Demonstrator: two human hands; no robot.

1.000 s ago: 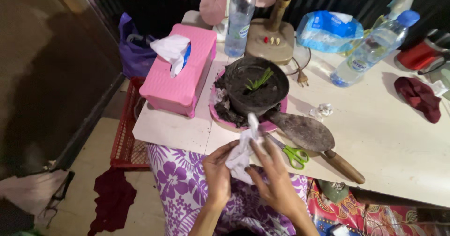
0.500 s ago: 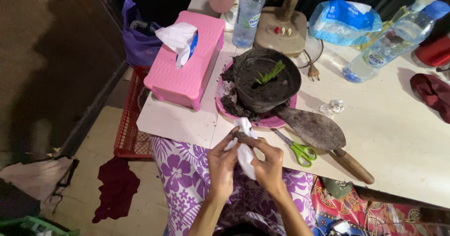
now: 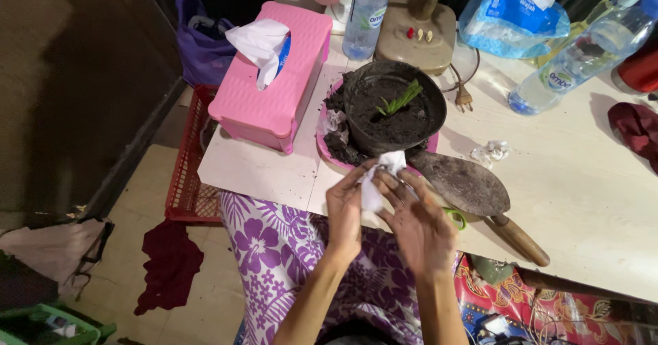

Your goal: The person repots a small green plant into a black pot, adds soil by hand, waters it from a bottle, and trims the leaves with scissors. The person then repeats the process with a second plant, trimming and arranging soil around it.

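My lap is nearest, under a purple floral cloth (image 3: 274, 249). Above it, at the table's near edge, my left hand (image 3: 345, 211) and right hand (image 3: 418, 221) meet around a white tissue (image 3: 381, 175). My left fingers are curled shut on the tissue's left side. My right hand is half open, fingers spread, with its fingertips (image 3: 387, 180) pressed onto the tissue from the right. The tissue sits just at the near rim of the pink dish (image 3: 327, 151); I cannot tell whether it touches it.

Under my right hand, at 3 o'clock from the tissue, green scissor handles (image 3: 456, 217) peek out. Just beyond them lies a dirty trowel (image 3: 469, 186), its wooden handle pointing to 4 o'clock.

At 12 o'clock from my hands a dark pot (image 3: 394, 105) stands in the pink dish, filled with soil, a small green sprout (image 3: 401, 98) in the middle. Loose soil lies in the dish at the pot's left.

At 10 o'clock is a pink tissue box (image 3: 274, 91) with a tissue sticking up. At 2 o'clock a crumpled wrapper (image 3: 492, 151) lies on the white table (image 3: 582, 201).

Farther off, at 12 o'clock, stand a water bottle (image 3: 363, 16) and a beige fan base (image 3: 418, 33). At 1 o'clock are a blue bag (image 3: 514, 19) and a second bottle (image 3: 582, 57) lying tilted.
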